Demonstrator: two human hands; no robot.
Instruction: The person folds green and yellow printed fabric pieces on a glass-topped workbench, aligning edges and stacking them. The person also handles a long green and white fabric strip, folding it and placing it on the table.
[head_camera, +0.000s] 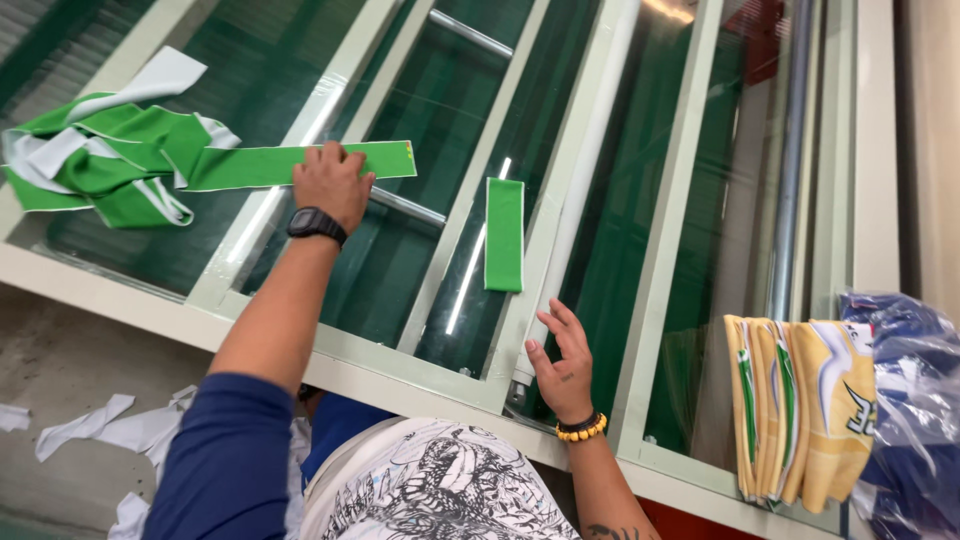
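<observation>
1. A long green fabric strip (300, 165) lay flat on the glass table (690, 200), its long axis running left to right; its right end pointed toward the middle of the table, and its left end ran into a pile of green and white strips (100, 160).
2. The left hand (332, 185) pressed down on this strip near its right end, palm flat, fingers together and laid over the cloth rather than gripping it. A black watch (316, 224) sat on that wrist.
3. A shorter green piece (504, 235) lay well apart to the right, its long axis running away from the person, along a pale frame bar.
4. The right hand (562, 365) hovered at the table's near edge, below the short piece, fingers spread and loosely curled, holding nothing. A black and yellow bead bracelet (582, 428) circled its wrist.
5. At the far right, a stack of folded yellow cloth (800, 405) with green and white markings stood on edge at the table's near right corner, touching a blue plastic bag (910, 400).
6. White fabric scraps (90, 425) lay on the floor at lower left.
</observation>
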